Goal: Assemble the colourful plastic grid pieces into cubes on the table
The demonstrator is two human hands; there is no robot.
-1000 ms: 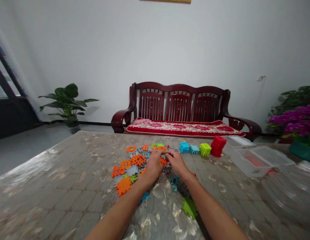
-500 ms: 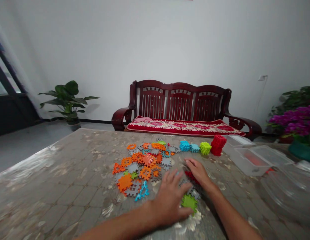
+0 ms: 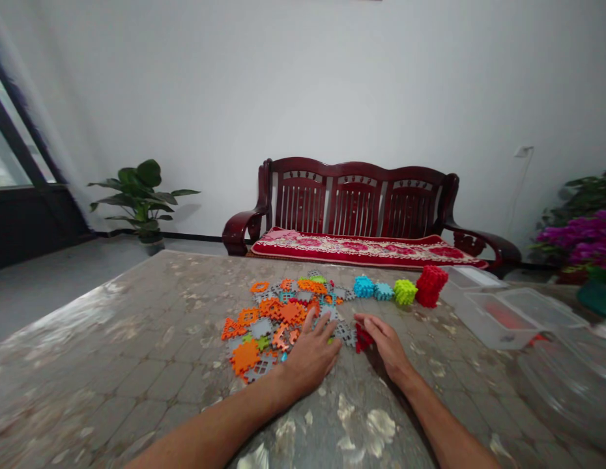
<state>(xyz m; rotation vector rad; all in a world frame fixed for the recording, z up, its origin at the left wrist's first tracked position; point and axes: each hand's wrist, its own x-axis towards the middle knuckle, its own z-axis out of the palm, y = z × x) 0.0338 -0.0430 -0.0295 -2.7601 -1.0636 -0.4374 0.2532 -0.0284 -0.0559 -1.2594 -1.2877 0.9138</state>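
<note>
Notched plastic building tiles lie in a loose pile, with orange tiles (image 3: 244, 357), grey tiles (image 3: 260, 327) and a blue bit among them. My left hand (image 3: 313, 348) rests palm down over the pile's near right side, fingers spread, hiding the tiles under it. My right hand (image 3: 387, 344) is on edge at the pile's right side, fingers stretched out. Against its inner side stand red tiles (image 3: 362, 339), touching the hand or very near it. Grey tiles (image 3: 345, 332) lie between the two hands.
Behind the pile stand blue stacks (image 3: 363, 286), a lime-green stack (image 3: 404, 292) and a taller red stack (image 3: 431, 285). Clear plastic boxes (image 3: 493, 326) and a transparent lid (image 3: 567, 384) are on the right. A wooden bench (image 3: 359, 195) is beyond the patterned table (image 3: 161, 365).
Both hands have moved left and away from me. The grey and green tiles between them have shifted into the pile, and the red tiles have moved slightly left. The view has turned slightly left.
</note>
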